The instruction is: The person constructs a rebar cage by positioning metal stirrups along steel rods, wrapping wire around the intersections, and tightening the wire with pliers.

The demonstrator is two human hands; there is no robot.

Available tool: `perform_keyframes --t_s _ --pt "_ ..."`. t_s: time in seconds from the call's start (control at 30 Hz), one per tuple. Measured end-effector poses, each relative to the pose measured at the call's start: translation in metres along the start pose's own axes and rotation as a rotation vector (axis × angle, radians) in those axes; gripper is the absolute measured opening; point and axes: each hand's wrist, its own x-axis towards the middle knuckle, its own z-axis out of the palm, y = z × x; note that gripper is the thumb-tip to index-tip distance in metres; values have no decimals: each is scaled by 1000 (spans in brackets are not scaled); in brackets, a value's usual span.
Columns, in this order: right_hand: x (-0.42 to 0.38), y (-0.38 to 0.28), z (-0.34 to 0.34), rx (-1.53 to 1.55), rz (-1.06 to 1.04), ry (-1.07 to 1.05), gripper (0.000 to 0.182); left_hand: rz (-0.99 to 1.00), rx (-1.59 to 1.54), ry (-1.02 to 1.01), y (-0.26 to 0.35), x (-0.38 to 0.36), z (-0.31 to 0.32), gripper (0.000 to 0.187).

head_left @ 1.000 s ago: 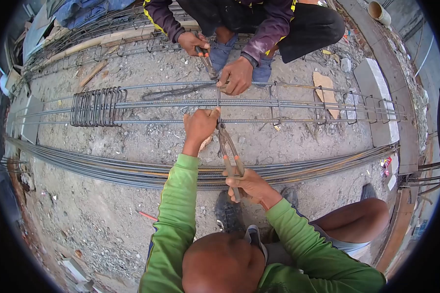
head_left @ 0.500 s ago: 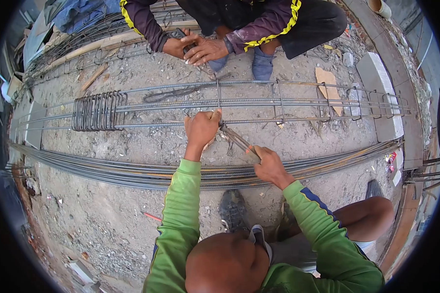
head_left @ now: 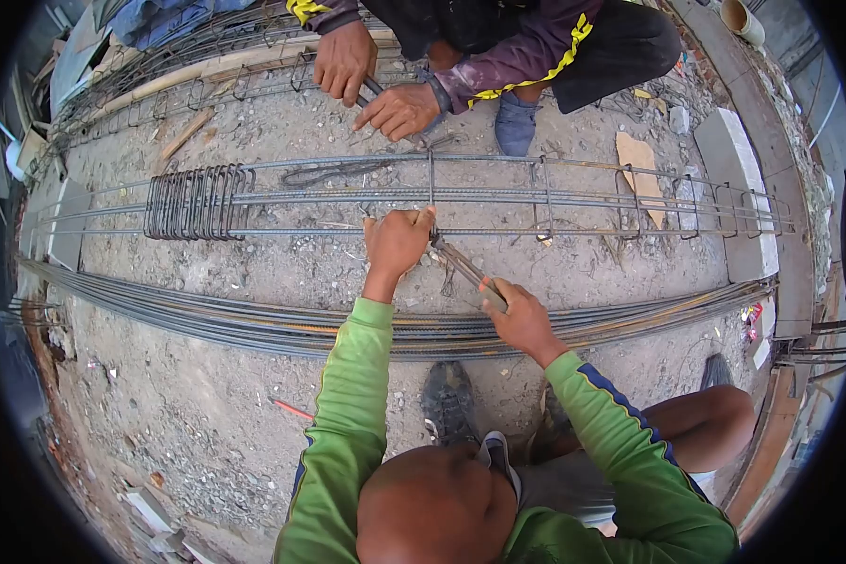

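My left hand (head_left: 398, 246) is closed around the near corner of a steel stirrup (head_left: 431, 183), where it meets the lower rebar. In my right hand (head_left: 522, 318) are the handles of a pair of tying pincers (head_left: 462, 263). Their jaws bear on that same corner, just right of my left thumb. Any wire in the jaws is too small to make out. Long rebars (head_left: 329, 197) run left to right through the stirrup. More stirrups (head_left: 547, 197) stand spaced along them to the right, and a bunched stack of stirrups (head_left: 195, 202) hangs at the left.
Across the cage a co-worker squats, their hands (head_left: 399, 111) around a dark-handled tool (head_left: 370, 89). A bundle of loose rebars (head_left: 254, 320) lies on my side. Concrete blocks (head_left: 738, 197) sit under the cage ends. A red stick-like object (head_left: 291, 409) is on the gritty ground.
The co-worker's hands have moved apart, one shifting up and away along the tool. My hands keep their hold at the stirrup corner; the whole view has shifted slightly.
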Motion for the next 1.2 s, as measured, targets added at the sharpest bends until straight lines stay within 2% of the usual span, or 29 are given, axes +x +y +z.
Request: perform_keyframes --t_s 0.07,0.1,0.17,0.2,0.27,0.3,0.37,0.4,0.47,0.5,0.57,0.6,0.67,0.7,0.77,0.8,0.87,1.0,1.07,1.1,1.17,1.2 --pt "-6 -11 9 305 174 -143 44 10 34 9 1 2 1 59" --pt "-9 -14 16 306 175 -138 44 -6 8 0 2 2 0 59" --pt "-14 -16 32 702 356 -321 43 -20 -14 -8 4 1 -1 59" --pt "-18 -17 40 704 354 -321 43 -18 2 19 3 -1 0 59" --pt "-27 -19 54 1441 542 -601 43 -13 23 46 0 -5 4 59" --pt "-29 -18 57 1446 538 -600 43 15 43 68 0 -7 6 58" --pt "-33 -18 63 2047 443 -959 44 46 67 88 -2 -8 9 58" --pt "-34 -17 63 2049 441 -962 44 15 61 68 4 -10 5 58" --pt "-36 -13 64 2117 382 -1001 57 -23 58 47 1 -8 2 58" --pt "-37 -17 60 2118 390 -1004 57 20 55 57 -5 -3 6 57" --pt "-31 -27 39 1713 376 -763 65 66 42 70 -6 0 9 57" --pt "-28 -33 27 1708 374 -755 65 39 55 63 -2 0 6 56" --pt "-27 -45 11 1000 464 -583 77 21 65 45 0 0 7 56" --pt "-33 -52 10 1003 471 -572 77 32 62 51 -3 -2 9 56" --pt "-44 -62 13 447 259 35 59 47 51 58 -2 -1 9 56" --pt "-47 -63 16 442 264 38 59 34 47 50 1 -2 6 55" --pt "-51 -62 23 -126 54 364 59 20 43 42 7 -6 1 55" --pt "-50 -60 33 -189 2 463 52 67 86 121 8 -7 2 54" --pt "-53 -62 43 50 111 183 47 93 93 145 2 -8 9 54" --pt "-51 -55 44 47 114 189 47 117 105 184 2 -9 9 54" --pt "-47 -39 44 567 315 -213 55 138 112 219 1 -8 14 53" --pt "-47 -35 36 562 321 -216 55 127 102 233 6 -10 10 53"
